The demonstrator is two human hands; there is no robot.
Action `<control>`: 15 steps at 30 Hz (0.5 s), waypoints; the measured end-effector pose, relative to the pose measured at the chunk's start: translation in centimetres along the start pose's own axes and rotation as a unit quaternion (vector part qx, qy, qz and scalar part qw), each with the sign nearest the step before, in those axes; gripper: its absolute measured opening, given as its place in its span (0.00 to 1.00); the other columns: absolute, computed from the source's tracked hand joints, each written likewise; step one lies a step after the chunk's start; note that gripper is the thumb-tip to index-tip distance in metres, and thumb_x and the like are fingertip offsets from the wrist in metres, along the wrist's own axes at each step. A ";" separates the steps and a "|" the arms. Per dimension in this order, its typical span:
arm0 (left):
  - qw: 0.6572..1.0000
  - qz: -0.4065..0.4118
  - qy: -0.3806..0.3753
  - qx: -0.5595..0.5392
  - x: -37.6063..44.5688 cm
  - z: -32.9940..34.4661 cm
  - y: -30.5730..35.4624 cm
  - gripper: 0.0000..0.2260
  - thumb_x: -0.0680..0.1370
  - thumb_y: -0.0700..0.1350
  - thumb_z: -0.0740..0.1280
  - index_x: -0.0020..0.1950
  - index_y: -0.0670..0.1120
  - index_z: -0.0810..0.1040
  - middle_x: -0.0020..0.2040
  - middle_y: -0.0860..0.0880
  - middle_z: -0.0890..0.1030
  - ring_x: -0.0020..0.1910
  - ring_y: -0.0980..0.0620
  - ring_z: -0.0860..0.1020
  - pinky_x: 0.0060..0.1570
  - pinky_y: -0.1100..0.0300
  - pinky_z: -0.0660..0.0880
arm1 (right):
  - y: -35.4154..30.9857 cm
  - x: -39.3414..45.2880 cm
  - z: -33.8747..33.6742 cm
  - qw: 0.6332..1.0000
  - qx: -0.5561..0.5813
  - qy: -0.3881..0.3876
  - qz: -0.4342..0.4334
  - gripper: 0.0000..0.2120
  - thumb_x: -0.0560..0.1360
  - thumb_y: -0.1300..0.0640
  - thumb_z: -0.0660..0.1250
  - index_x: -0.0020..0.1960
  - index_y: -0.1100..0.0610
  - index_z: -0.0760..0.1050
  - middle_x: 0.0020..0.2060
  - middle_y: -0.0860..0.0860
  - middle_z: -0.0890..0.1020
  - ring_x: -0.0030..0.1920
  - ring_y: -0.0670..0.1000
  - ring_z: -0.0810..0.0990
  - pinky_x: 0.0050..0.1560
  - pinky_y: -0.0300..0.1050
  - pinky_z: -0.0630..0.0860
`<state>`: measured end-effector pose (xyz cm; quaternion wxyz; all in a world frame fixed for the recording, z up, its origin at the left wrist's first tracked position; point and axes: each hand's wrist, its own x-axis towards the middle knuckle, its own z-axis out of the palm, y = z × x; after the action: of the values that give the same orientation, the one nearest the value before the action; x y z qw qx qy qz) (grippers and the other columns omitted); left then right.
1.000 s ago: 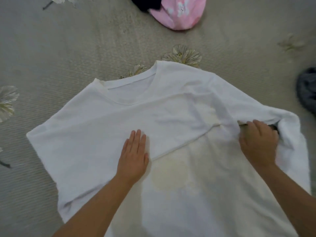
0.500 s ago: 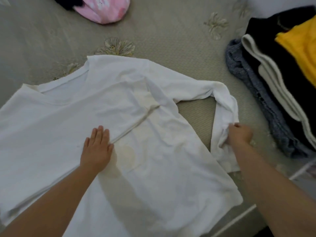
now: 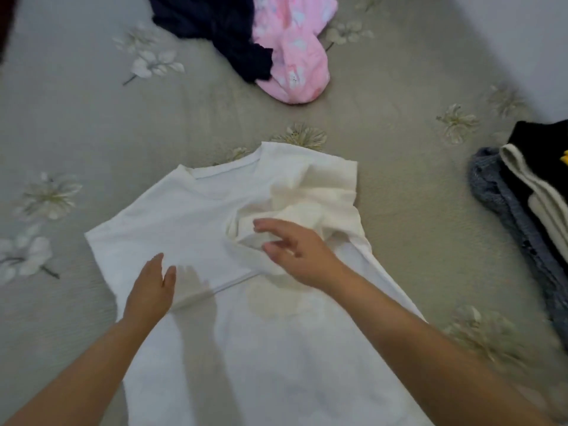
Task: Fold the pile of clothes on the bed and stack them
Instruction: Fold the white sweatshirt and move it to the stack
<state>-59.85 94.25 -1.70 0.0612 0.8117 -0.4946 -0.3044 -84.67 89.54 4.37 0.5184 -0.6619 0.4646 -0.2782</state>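
A white long-sleeved shirt (image 3: 190,219) lies flat on the grey flowered bed cover (image 3: 76,124), collar away from me. Its right sleeve (image 3: 310,207) lies bunched on the chest. My right hand (image 3: 292,253) hovers just over that bunched sleeve with fingers spread and holds nothing. My left hand (image 3: 150,290) is open with straight fingers, at or just above the shirt's lower left part. A stack of folded clothes (image 3: 528,216), grey, cream, black and yellow, sits at the right edge.
An unfolded dark navy garment (image 3: 215,29) and a pink printed one (image 3: 295,56) lie crumpled at the far side of the bed. A pale wall (image 3: 522,41) rises at the upper right. Bare bed cover stretches to the left.
My right hand carried the right sleeve from the shirt's outer right side onto the chest and let it go. My left hand stayed low on the shirt.
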 end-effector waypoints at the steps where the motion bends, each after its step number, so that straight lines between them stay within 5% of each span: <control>1: 0.999 -0.024 0.001 -0.023 -0.6 -0.4 -1.3 0.21 0.81 0.42 0.54 0.73 0.36 0.58 0.73 0.39 0.60 0.73 0.44 0.59 0.70 0.55 0.53 | 0.7 -0.6 2.0 0.999 -0.026 -0.034 -0.013 0.15 0.74 0.57 0.62 0.57 0.63 0.78 0.59 0.55 0.78 0.60 0.47 0.75 0.59 0.31 0.67; 4: 0.992 -0.084 0.006 -0.096 -1.4 -0.1 -4.9 0.19 0.81 0.42 0.55 0.70 0.36 0.64 0.69 0.37 0.68 0.68 0.41 0.66 0.66 0.54 0.59 | 3.5 -1.7 4.5 0.988 -0.120 -0.095 -0.018 0.18 0.72 0.55 0.58 0.52 0.64 0.80 0.51 0.57 0.82 0.53 0.48 0.77 0.52 0.27 0.63; 7: 0.969 -0.131 -0.021 -0.208 -1.1 1.3 -5.8 0.17 0.80 0.44 0.58 0.67 0.38 0.68 0.63 0.37 0.73 0.61 0.40 0.73 0.63 0.49 0.67 | 7.0 -2.2 4.8 0.976 -0.209 -0.059 -0.009 0.23 0.71 0.49 0.56 0.49 0.63 0.81 0.46 0.57 0.84 0.47 0.54 0.82 0.51 0.33 0.69; 10: 0.961 -0.135 -0.097 -0.219 -0.7 3.2 -2.9 0.22 0.78 0.49 0.62 0.69 0.41 0.66 0.62 0.40 0.74 0.60 0.43 0.73 0.57 0.54 0.69 | 9.3 -2.3 3.4 0.956 -0.279 -0.021 0.088 0.34 0.66 0.41 0.49 0.58 0.62 0.77 0.54 0.57 0.80 0.58 0.55 0.77 0.59 0.36 0.63; 13: 0.982 -0.086 -0.155 -0.070 -0.9 5.8 0.0 0.29 0.74 0.56 0.66 0.68 0.43 0.61 0.63 0.43 0.71 0.61 0.45 0.72 0.54 0.58 0.69 | 10.7 -0.7 2.1 0.910 -0.409 0.040 0.057 0.22 0.65 0.52 0.63 0.55 0.63 0.74 0.46 0.63 0.82 0.47 0.62 0.82 0.51 0.43 0.74; 15: 0.986 -0.072 -0.146 -0.047 -1.3 7.3 1.2 0.24 0.76 0.50 0.64 0.67 0.42 0.59 0.62 0.42 0.69 0.58 0.44 0.73 0.51 0.58 0.70 | 11.8 0.9 1.1 0.851 -0.523 -0.006 0.045 0.32 0.54 0.57 0.77 0.55 0.60 0.69 0.46 0.64 0.82 0.45 0.63 0.82 0.42 0.54 0.79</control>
<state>-65.26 96.21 -6.49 0.0042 0.7884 -0.4240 -0.4457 -87.22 88.88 -7.20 0.1099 -0.8152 0.5676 0.0339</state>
